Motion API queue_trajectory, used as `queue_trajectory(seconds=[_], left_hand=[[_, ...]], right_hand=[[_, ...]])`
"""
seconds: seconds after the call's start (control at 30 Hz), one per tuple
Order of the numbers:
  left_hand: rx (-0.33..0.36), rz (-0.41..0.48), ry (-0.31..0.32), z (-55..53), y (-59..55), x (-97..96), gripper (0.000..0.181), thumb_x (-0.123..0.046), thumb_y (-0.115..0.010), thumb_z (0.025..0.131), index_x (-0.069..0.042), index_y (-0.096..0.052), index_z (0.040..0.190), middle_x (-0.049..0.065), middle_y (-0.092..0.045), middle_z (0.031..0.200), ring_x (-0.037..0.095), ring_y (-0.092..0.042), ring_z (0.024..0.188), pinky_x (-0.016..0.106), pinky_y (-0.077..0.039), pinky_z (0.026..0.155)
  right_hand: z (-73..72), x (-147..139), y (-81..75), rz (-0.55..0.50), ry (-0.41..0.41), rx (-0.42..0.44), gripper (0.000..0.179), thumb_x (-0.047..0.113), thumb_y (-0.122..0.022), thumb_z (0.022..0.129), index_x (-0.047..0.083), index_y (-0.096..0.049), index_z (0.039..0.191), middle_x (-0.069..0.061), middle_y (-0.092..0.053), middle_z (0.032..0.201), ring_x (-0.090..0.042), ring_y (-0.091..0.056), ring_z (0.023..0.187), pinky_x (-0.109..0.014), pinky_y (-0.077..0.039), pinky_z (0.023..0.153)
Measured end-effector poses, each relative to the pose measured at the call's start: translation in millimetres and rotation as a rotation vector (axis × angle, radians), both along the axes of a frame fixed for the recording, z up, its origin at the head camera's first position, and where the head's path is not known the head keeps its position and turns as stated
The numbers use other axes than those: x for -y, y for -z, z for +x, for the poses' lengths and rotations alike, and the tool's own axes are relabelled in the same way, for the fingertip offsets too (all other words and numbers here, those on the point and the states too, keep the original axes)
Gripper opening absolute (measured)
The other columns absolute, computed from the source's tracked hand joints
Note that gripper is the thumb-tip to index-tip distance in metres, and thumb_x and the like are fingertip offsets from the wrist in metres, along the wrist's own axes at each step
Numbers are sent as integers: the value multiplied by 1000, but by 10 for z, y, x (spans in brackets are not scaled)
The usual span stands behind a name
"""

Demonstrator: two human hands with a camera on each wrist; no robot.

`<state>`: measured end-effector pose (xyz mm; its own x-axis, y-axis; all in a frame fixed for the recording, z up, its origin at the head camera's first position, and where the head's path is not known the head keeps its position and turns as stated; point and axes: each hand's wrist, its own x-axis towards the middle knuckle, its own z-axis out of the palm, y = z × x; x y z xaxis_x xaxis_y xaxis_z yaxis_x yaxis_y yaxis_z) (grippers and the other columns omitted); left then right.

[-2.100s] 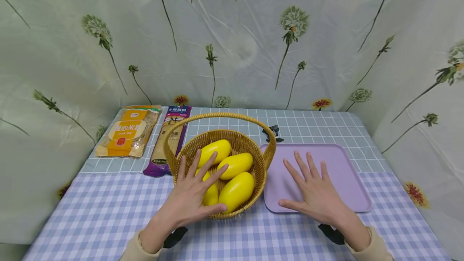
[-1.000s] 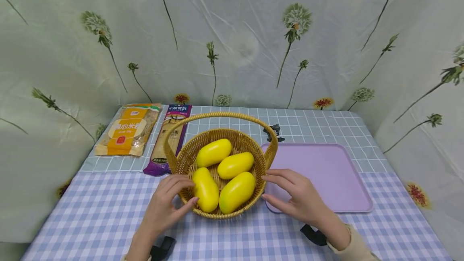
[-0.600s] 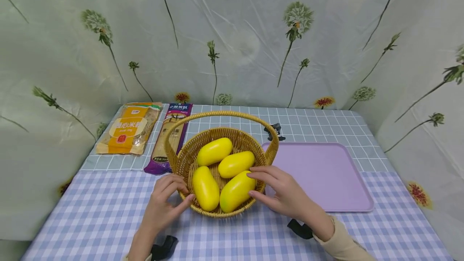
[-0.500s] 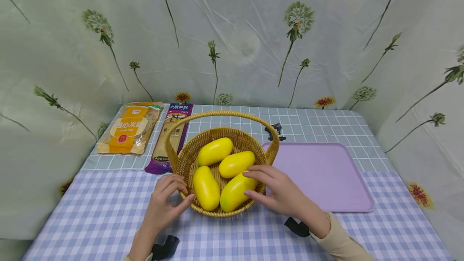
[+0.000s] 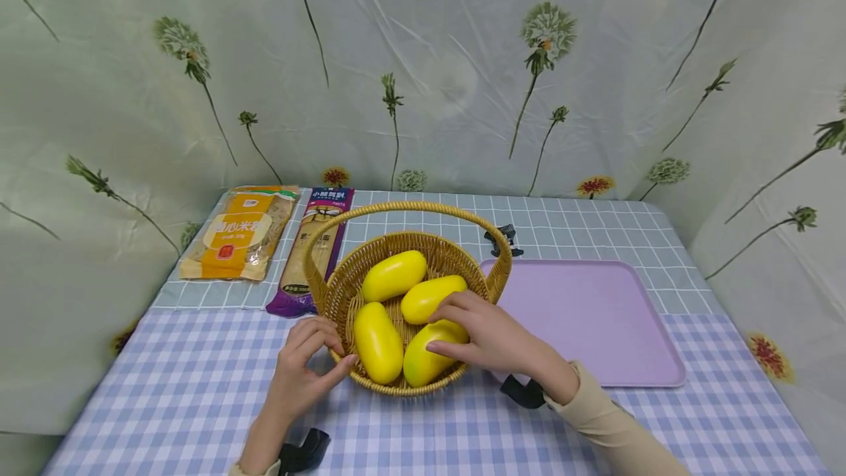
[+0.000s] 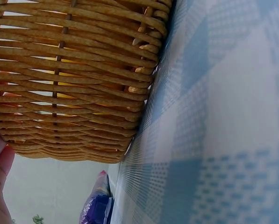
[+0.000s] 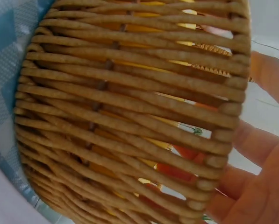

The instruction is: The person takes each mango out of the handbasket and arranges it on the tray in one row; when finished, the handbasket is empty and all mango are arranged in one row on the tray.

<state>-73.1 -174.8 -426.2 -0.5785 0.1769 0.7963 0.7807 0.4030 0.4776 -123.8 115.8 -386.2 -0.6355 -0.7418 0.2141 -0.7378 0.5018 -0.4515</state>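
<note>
A wicker basket (image 5: 452, 252) with a tall arched handle stands mid-table, holding several yellow mangoes (image 5: 378, 344). My left hand (image 5: 305, 358) pinches the basket's left rim, its thumb outside and its fingertips over the edge. In the left wrist view, the basket's woven side (image 6: 74, 93) fills the upper left, with my left thumb (image 6: 1, 165) against it. My right hand (image 5: 485, 333) reaches over the right rim, fingers and thumb curled around the front-right mango (image 5: 419, 366). In the right wrist view, fingers show through the weave (image 7: 130, 102).
A light purple tray (image 5: 581, 314) lies to the right of the basket, partly under my right forearm. Back left are an orange food packet (image 5: 238, 233) and a purple pasta packet (image 5: 311, 255). A small black object (image 5: 504, 239) lies behind the tray. A floral curtain (image 5: 449, 79) hangs behind.
Both hands, first spread wide, have come to the basket. The left has taken hold of the rim; the right has moved left over the rim onto the front-right mango, which has turned slightly.
</note>
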Motion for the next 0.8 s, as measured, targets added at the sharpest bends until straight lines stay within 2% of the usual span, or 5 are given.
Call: queue_trajectory(seconds=[0.23, 0.53, 0.8], left_hand=[[-3, -2, 0, -3, 12, -1, 33, -33, -68, 88, -7, -57, 72, 6, -58, 82, 29, -53, 82, 29, -34, 93], [-21, -11, -8, -13, 4, -10, 34, -34, -66, 89, -7, -56, 72, 5, -59, 83, 28, -53, 83, 29, -34, 94], [-23, -8, -11, -5, 9, 0, 34, -34, -66, 89, -7, -56, 72, 5, -58, 83, 28, -53, 83, 28, -34, 94]], right_hand=[[-61, 38, 32, 67, 16, 67, 46, 54, -54, 91, 16, -66, 113, 4, -58, 109, -11, -50, 100, -32, -43, 86], [-111, 72, 82, 141, 15, 91, 40, 49, -62, 88, 16, -67, 111, 6, -59, 103, -11, -49, 93, -31, -43, 82], [-145, 117, 86, 195, 19, 118, 41, 53, -60, 87, 18, -67, 109, 8, -60, 100, -10, -53, 93, -30, -45, 79]])
